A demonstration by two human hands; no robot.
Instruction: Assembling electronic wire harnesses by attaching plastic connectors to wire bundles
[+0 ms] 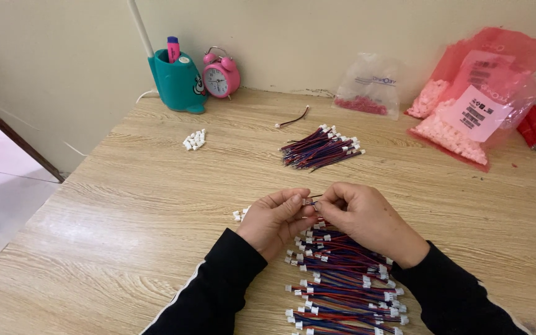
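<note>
Wire leads (342, 291) crowd the wooden table (144, 205); wall (63, 56) seemingly cream.

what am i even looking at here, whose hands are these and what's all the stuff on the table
There is one picture, taken by a camera worn on a person's head and looking down at their own two bare hands; no machine is involved. The left hand and the right hand meet over a wooden table and pinch a small red and blue wire piece between their fingertips. Below the hands lies a pile of short wires with white plugs. A second wire bundle lies farther back, with one loose wire behind it and a little heap of white plugs to the left. Along the wall stand a teal pen holder, a pink alarm clock and plastic bags of parts.
</note>
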